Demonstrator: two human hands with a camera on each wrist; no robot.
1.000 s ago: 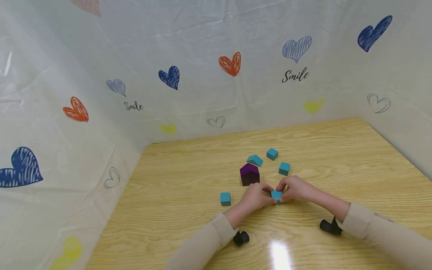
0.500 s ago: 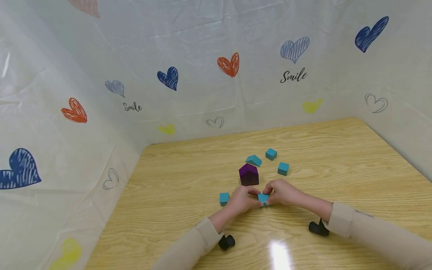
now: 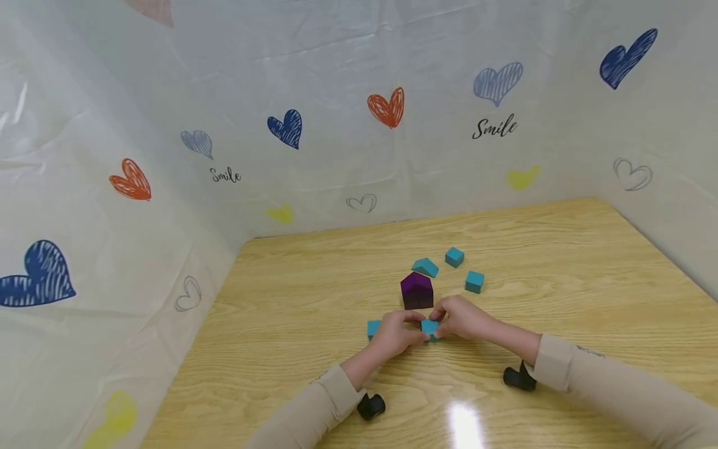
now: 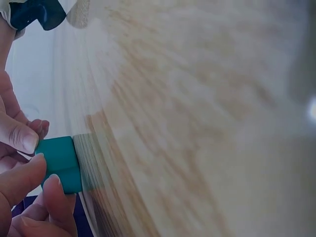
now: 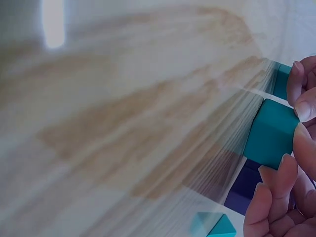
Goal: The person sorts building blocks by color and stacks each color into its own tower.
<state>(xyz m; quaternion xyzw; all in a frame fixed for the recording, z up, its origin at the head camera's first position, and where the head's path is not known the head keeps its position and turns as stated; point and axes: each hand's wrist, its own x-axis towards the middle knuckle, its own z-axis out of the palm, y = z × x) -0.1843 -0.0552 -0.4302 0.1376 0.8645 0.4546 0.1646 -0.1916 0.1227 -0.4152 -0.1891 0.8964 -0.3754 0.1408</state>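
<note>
Low over the wooden table, a teal block sits between both hands. My left hand pinches it from the left with thumb and fingers. From the right, my right hand does the same, its fingertips at the block's edges in the right wrist view. Just left of my left hand, a second teal cube is partly hidden behind it. Behind the held block stands a purple house-shaped block.
Past the purple block lies a low teal triangular block. Two more teal cubes, one farther back and one nearer, lie to its right. A white sheet printed with hearts walls the table at back and sides.
Both hands have slid left together with the teal block, from right of the purple block to in front of it. My left hand now partly covers the left cube. The other blocks stay put.
</note>
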